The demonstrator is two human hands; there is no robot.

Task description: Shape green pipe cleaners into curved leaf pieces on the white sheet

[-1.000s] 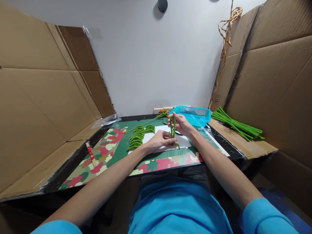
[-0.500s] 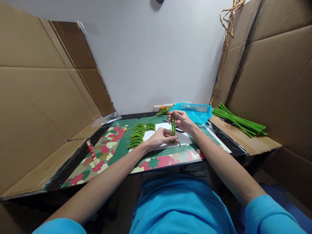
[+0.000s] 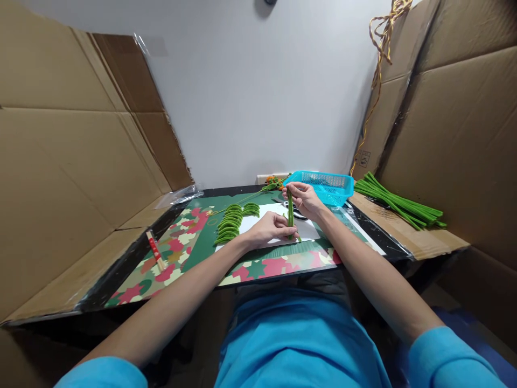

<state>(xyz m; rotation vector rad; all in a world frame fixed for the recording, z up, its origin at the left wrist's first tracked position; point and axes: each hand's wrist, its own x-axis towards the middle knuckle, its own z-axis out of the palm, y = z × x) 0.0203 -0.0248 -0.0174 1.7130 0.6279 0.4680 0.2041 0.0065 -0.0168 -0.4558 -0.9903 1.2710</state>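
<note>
Stems point(image 3: 290, 210), green and fuzzy, stand nearly upright between the person's two hands, over the white paper point(image 3: 247, 225). The left hand point(image 3: 275, 229) grasps their lower part between thumb and fingers, hiding some of it; the right hand point(image 3: 304, 199) pinches the top with its fingertips. A short green end pokes out beyond the left fingers (whether it belongs to the same piece, I cannot tell).

Scissors point(image 3: 299, 214) with dark handles lie right behind the stems, partly covered by the right hand and closest of all the loose things to the work. Just beyond that hand sits a blue basket point(image 3: 347, 197), its near left corner masked by the fingers. Orange flowers point(image 3: 274, 182) lie to the left of the basket, near the wall.

Left of the paper, curved green pieces point(image 3: 229, 223) are lined up in a column, with a smaller cluster point(image 3: 251, 209) next to its top, on the paper. Farther left, wooden sticks in a red wrapper point(image 3: 155, 250) rest near the table's edge, and crumpled clear plastic point(image 3: 180, 197) lies at the back. Well to the right, a bundle of straight green stems point(image 3: 398, 202) lies on cardboard point(image 3: 440, 242).
</note>
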